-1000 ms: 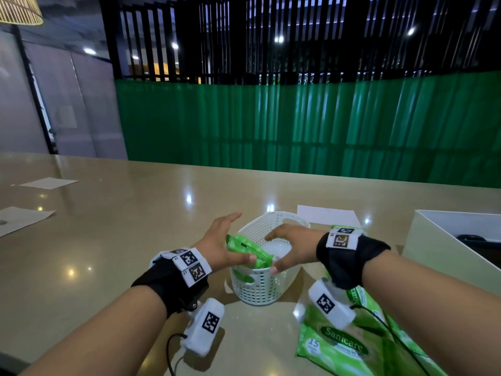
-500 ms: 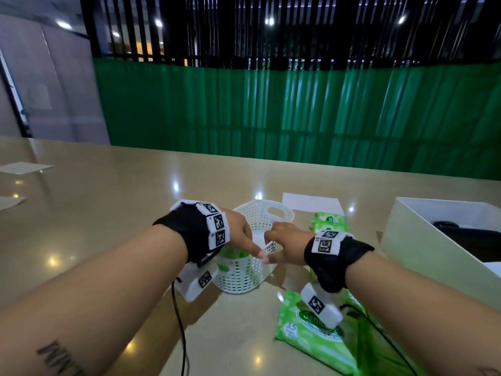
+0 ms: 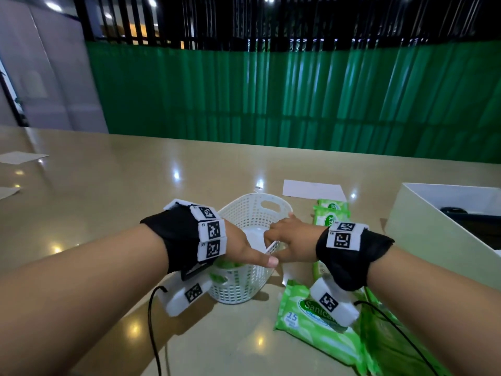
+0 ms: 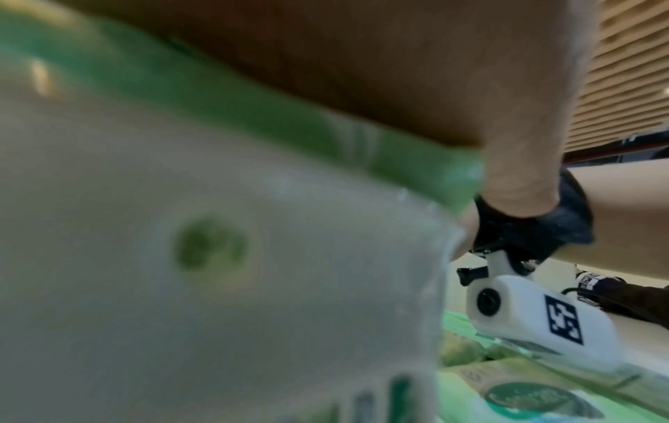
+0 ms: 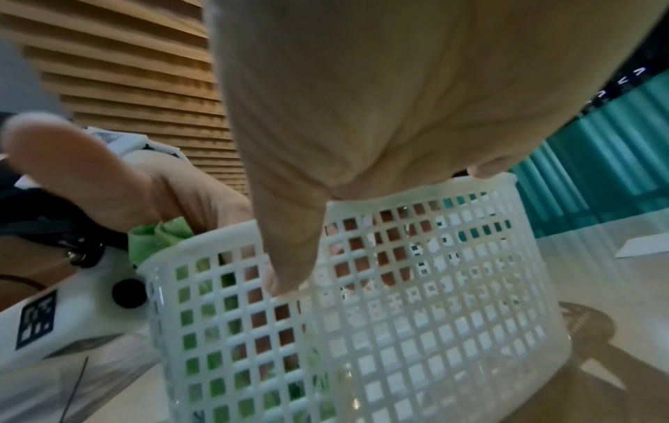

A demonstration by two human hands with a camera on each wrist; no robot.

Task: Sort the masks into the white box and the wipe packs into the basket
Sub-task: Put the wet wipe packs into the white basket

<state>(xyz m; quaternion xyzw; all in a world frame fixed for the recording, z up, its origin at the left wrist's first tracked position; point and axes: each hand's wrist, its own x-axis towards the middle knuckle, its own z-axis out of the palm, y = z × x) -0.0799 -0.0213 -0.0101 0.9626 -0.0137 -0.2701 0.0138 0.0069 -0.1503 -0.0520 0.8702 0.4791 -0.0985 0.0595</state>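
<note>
Green plastic now down behind the lattice: wipe pack (image 3: pixel 227 265), a second ago held above the rim, sunk against the left wall of the basket (image 3: pixel 260 202), so one pack as good as sorted. Left grip (image 3: pixel 244 248) reaching in on top of it, thumb straight across the near rim; fingers hidden, so cannot tell whether pinching or merely pressing. Right grip (image 3: pixel 287 234) curled round the right rim, thumb outside, steadying. Further right, loose packs (image 3: pixel 306 313) waiting on the surface (image 3: pixel 108 199), then the white box (image 3: pixel 423 232).

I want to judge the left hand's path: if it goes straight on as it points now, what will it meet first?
Most likely the left hand meets the right hand on the basket rim; depth is unclear.
</note>
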